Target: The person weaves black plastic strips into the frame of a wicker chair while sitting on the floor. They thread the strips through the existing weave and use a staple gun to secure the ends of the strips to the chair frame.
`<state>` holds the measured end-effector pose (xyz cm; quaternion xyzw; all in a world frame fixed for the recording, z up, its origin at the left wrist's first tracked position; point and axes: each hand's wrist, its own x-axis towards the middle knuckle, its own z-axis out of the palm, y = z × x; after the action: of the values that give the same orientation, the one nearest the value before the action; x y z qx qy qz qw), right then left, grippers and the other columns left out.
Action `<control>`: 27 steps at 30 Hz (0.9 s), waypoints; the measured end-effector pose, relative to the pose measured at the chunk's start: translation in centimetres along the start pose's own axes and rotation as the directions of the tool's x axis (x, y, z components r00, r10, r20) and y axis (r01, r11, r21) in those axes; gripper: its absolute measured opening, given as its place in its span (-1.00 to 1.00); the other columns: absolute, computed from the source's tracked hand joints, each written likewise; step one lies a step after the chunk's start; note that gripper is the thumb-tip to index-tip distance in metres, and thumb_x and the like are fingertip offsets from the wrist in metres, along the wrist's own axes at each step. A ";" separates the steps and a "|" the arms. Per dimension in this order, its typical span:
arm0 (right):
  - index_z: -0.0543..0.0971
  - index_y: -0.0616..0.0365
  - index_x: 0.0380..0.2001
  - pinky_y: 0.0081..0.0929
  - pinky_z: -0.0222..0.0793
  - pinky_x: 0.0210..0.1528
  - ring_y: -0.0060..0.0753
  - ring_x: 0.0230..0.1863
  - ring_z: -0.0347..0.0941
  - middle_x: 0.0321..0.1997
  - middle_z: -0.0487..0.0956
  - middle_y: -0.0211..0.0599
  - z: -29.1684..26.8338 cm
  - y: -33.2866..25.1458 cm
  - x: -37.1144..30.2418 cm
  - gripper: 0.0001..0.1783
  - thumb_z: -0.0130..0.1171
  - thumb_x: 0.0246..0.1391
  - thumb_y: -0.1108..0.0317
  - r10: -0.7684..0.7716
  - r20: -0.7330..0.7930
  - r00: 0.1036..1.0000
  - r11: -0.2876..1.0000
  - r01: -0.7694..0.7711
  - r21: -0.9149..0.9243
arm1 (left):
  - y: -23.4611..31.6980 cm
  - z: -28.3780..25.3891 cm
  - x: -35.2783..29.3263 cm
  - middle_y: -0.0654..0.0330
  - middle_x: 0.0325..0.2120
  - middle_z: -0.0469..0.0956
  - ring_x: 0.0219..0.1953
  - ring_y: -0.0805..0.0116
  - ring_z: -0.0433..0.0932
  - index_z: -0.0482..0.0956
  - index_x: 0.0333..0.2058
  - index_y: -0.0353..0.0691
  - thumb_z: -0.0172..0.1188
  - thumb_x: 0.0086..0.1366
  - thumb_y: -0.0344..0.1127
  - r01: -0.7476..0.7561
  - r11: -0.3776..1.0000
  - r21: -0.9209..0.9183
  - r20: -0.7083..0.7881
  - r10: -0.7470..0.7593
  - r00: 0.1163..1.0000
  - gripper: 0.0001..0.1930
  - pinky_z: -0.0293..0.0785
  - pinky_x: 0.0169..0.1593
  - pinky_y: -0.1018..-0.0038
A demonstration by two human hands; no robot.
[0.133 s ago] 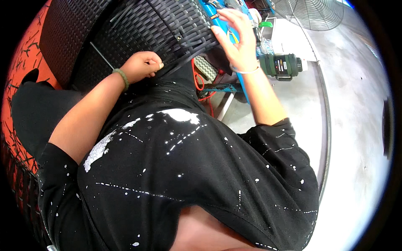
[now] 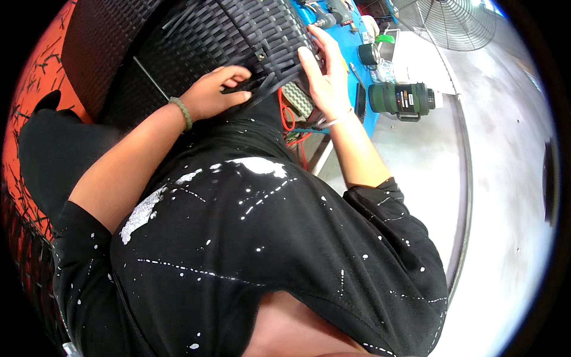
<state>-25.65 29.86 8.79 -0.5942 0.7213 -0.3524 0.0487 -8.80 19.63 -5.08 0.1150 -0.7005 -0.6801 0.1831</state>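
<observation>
A black wicker panel (image 2: 205, 44) of flat woven strips lies across my lap, with loose strip ends at its near right edge. My left hand (image 2: 214, 94) is just by that edge, thumb and index finger apart. A loose black strip (image 2: 263, 89) sticks out beside its fingertips, and I see nothing held between them. At the panel's right edge is my right hand (image 2: 324, 80). Its thumb lies on the front of the weave and its fingers are round the far side, with the edge between them. A thin dark rod (image 2: 150, 77) reaches from the weave to my left wrist.
To the right stands a blue table (image 2: 370, 122) with tools (image 2: 324, 16) and a dark cup (image 2: 369, 53). A large green flask (image 2: 401, 98) is beyond it, and a fan (image 2: 446, 24) at the top right. Black strip scraps litter an orange surface (image 2: 35, 77) on the left.
My left thumb and index finger have parted from a pinch, and that hand has shifted slightly right. My right hand has come down and left, its thumb now farther onto the panel edge.
</observation>
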 end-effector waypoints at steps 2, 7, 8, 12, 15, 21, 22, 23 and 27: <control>0.38 0.22 0.05 -0.39 0.17 0.17 -0.19 0.11 0.31 0.06 0.38 -0.10 0.4 0.2 -0.3 -0.50 0.18 0.04 0.31 -0.072 -0.039 0.997 0.994 0.068 -0.082 | 1.4 0.0 0.4 0.30 -0.16 0.46 -0.10 0.50 0.38 0.44 -0.05 -0.20 0.21 0.16 -0.34 -0.067 0.993 -0.094 0.031 0.070 0.997 -0.65 0.28 0.00 0.56; 0.38 0.23 0.03 -0.38 0.18 0.16 -0.17 0.10 0.31 0.05 0.38 -0.10 0.4 -0.3 -0.1 -0.52 0.16 0.04 0.31 -0.136 -0.041 0.990 0.987 0.131 -0.095 | 3.7 0.7 0.4 0.34 -0.39 0.48 -0.32 0.62 0.40 0.48 -0.22 -0.31 0.17 0.23 -0.34 0.036 0.927 -0.373 0.078 -0.007 0.997 -0.80 0.35 -0.19 0.64; 0.38 0.23 0.03 -0.38 0.18 0.16 -0.17 0.09 0.31 0.05 0.38 -0.09 0.1 -0.4 -0.1 -0.53 0.16 0.05 0.31 -0.135 -0.043 0.990 0.987 0.130 -0.092 | 4.4 1.5 0.2 0.35 -0.45 0.49 -0.40 0.65 0.39 0.50 -0.26 -0.31 0.17 0.23 -0.33 0.051 0.921 -0.387 0.039 -0.039 0.998 -0.82 0.36 -0.27 0.67; 0.37 0.24 0.02 -0.36 0.17 0.16 -0.14 0.08 0.31 0.04 0.37 -0.08 0.3 -0.5 -0.1 -0.54 0.13 0.06 0.31 -0.168 -0.065 0.984 0.980 0.159 -0.123 | 4.3 2.9 0.0 0.37 -0.51 0.47 -0.49 0.70 0.38 0.48 -0.31 -0.32 0.19 0.23 -0.38 -0.070 0.938 -0.338 -0.129 0.027 0.991 -0.86 0.35 -0.39 0.73; 0.36 0.25 0.02 -0.35 0.17 0.15 -0.12 0.08 0.30 0.03 0.37 -0.07 0.6 -0.2 -0.3 -0.55 0.12 0.08 0.30 -0.168 -0.082 0.982 0.976 0.154 -0.150 | 3.8 3.2 -0.1 0.36 -0.50 0.47 -0.47 0.70 0.39 0.47 -0.21 -0.33 0.20 0.22 -0.40 -0.140 0.944 -0.299 -0.245 0.065 0.967 -0.80 0.36 -0.37 0.72; 0.36 0.26 0.00 -0.33 0.16 0.15 -0.10 0.08 0.30 0.03 0.37 -0.05 1.0 0.3 -0.4 -0.56 0.11 0.09 0.28 -0.178 -0.081 0.981 0.974 0.164 -0.158 | 4.2 3.2 -1.1 0.31 -0.48 0.52 -0.45 0.63 0.44 0.48 -0.10 -0.35 0.24 0.16 -0.44 -0.191 0.976 -0.102 -0.318 0.150 0.936 -0.69 0.40 -0.30 0.68; 0.36 0.27 0.01 -0.33 0.15 0.16 -0.11 0.08 0.30 0.03 0.37 -0.05 1.0 0.4 -0.4 -0.55 0.11 0.09 0.28 -0.180 -0.079 0.980 0.972 0.165 -0.166 | 4.1 3.1 -1.2 0.31 -0.48 0.52 -0.45 0.63 0.44 0.49 -0.10 -0.34 0.25 0.15 -0.44 -0.216 0.974 -0.063 -0.329 0.184 0.926 -0.68 0.40 -0.29 0.67; 0.36 0.27 0.01 -0.33 0.15 0.16 -0.11 0.08 0.29 0.03 0.37 -0.05 1.0 0.4 -0.3 -0.55 0.11 0.09 0.28 -0.180 -0.076 0.981 0.972 0.166 -0.169 | 4.1 3.2 -1.2 0.32 -0.49 0.52 -0.45 0.63 0.45 0.50 -0.11 -0.34 0.25 0.15 -0.44 -0.187 0.975 -0.117 -0.336 0.138 0.932 -0.69 0.41 -0.29 0.67; 0.36 0.27 0.01 -0.33 0.15 0.17 -0.11 0.08 0.29 0.04 0.37 -0.05 1.0 0.4 -0.3 -0.55 0.10 0.09 0.28 -0.186 -0.079 0.979 0.971 0.171 -0.166 | 3.9 3.4 -1.1 0.32 -0.50 0.53 -0.46 0.63 0.45 0.51 -0.12 -0.34 0.25 0.15 -0.44 -0.138 0.966 -0.220 -0.333 0.059 0.941 -0.70 0.41 -0.29 0.67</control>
<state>-25.35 29.74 7.73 -0.6414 0.6923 -0.3244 -0.0644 -8.85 23.37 -1.34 0.1669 -0.5783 -0.7215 0.3422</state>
